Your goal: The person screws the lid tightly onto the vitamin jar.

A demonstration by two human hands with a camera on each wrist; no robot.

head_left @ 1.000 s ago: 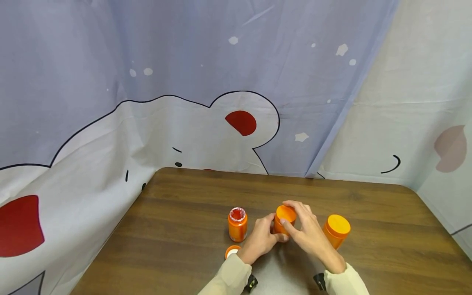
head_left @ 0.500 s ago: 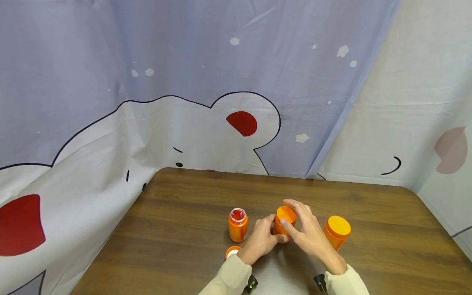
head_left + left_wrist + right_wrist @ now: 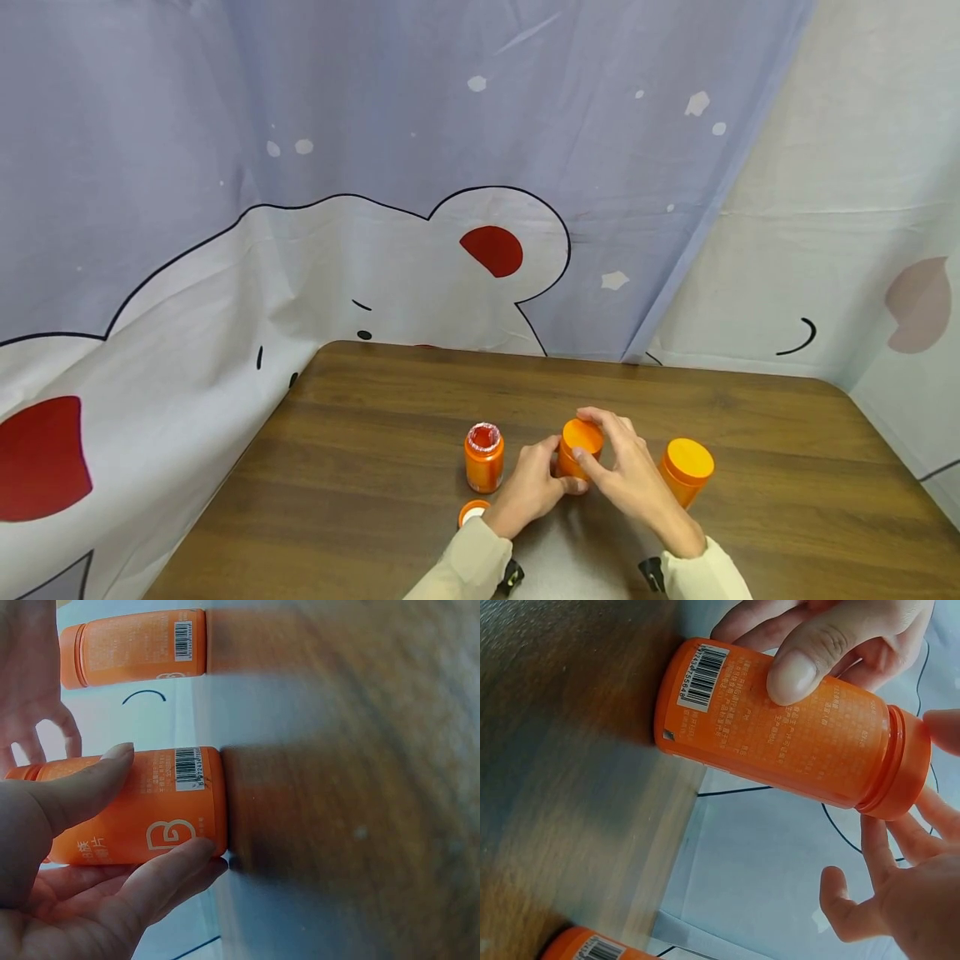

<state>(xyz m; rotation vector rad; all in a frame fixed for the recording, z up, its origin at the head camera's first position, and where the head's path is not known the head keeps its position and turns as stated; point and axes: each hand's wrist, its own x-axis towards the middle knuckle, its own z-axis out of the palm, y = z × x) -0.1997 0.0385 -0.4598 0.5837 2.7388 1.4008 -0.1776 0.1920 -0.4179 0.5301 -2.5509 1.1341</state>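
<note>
An orange pill bottle (image 3: 576, 468) with a barcode and pale print stands upright on the table between both hands. My left hand (image 3: 529, 487) grips its body, the thumb on the near side in the left wrist view and fingers around the other. At the top, my right hand (image 3: 628, 473) holds the orange cap (image 3: 906, 766) between thumb and fingers. The cap sits on the bottle's neck, and a ridged ring shows below it in the right wrist view. Whether the cap is loose I cannot tell.
To the left stands an uncapped orange bottle (image 3: 483, 468) with torn foil at its mouth. A loose cap (image 3: 472, 510) lies near the left sleeve, partly hidden. Another capped bottle (image 3: 686, 473) stands right of my right hand. A patterned curtain (image 3: 420, 275) borders the wooden table (image 3: 360, 433).
Both hands keep their places on the bottle. The right fingers and thumb shift very slightly at the cap; the other bottles stay put.
</note>
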